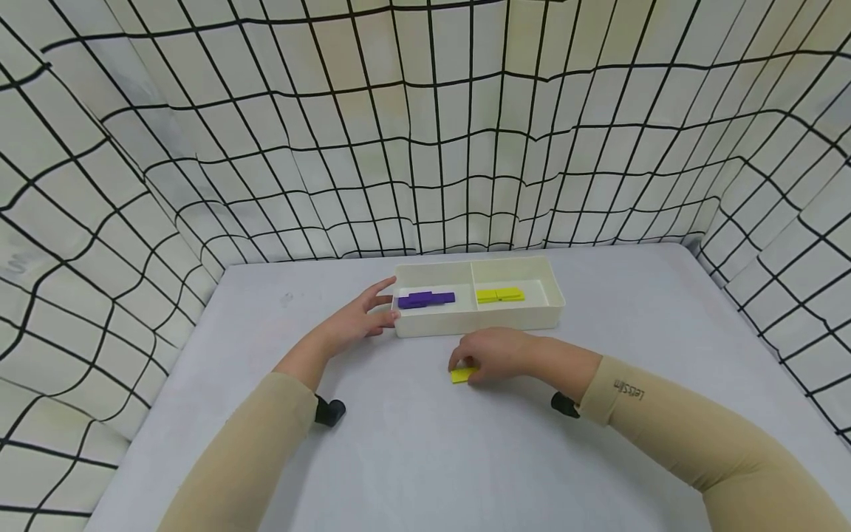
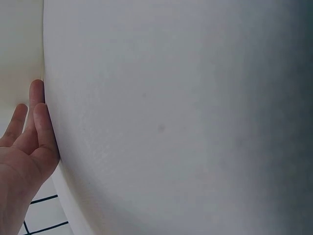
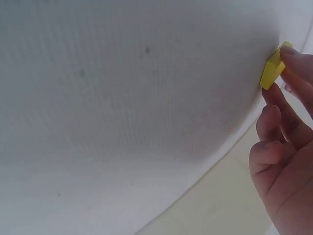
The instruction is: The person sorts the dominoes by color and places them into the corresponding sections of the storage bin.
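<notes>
A white two-compartment box (image 1: 479,322) stands toward the back of the table. Purple blocks (image 1: 425,298) lie in its left compartment, and flat yellow blocks (image 1: 500,295) in the right one. My left hand (image 1: 359,316) is at the box's left end, its fingers extended along the wall. In front of the box, my right hand (image 1: 495,355) pinches a small yellow block (image 3: 274,66) between thumb and fingers, low at the white tabletop. In the head view part of that block is hidden by the fingers.
The white table (image 1: 425,458) reaches back to a wall of black netting (image 1: 439,140), which also runs along both sides. Dark wrist cameras (image 1: 330,411) sit below the sleeve cuffs.
</notes>
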`<state>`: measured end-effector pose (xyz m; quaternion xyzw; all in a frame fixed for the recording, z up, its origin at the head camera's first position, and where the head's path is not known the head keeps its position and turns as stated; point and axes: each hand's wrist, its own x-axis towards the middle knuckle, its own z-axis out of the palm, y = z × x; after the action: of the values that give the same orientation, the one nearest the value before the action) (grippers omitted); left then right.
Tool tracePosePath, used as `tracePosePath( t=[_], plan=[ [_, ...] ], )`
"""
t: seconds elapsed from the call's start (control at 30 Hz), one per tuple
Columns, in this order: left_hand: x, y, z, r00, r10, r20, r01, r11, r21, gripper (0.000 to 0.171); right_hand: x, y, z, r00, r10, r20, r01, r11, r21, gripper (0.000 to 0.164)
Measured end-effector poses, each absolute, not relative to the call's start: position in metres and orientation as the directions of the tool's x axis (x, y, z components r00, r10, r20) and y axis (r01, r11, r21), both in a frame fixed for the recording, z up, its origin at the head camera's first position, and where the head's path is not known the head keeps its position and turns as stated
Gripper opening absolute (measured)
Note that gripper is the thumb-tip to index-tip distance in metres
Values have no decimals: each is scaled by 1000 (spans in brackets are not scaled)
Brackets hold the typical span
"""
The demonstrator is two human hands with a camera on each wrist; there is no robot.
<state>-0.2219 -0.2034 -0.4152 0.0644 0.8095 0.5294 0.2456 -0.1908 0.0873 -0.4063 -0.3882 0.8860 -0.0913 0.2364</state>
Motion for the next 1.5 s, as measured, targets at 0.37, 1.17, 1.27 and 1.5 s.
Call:
tracePosePath(
  t=[0.37, 1.17, 1.27, 1.5],
  plan=[
    [-220, -203, -413, -869, 365, -334, -160, 430, 888, 78, -191, 88, -408, -592, -734, -333, -656, 679, -330, 28],
    [-220, -203, -413, -873, 362, -327, -154, 432, 889, 75, -208, 123, -373, -648, -712, -270, -604, 697, -387, 28],
    [-221, -204, -415, -872, 367, -325, -153, 428, 891, 75, -213, 129, -364, -651, -719, -242, -613, 686, -392, 28],
    [-222, -204, -416, -871, 367, -326, -153, 429, 890, 76, -230, 145, -340, -690, -697, -195, -598, 701, -389, 29]
  ],
)
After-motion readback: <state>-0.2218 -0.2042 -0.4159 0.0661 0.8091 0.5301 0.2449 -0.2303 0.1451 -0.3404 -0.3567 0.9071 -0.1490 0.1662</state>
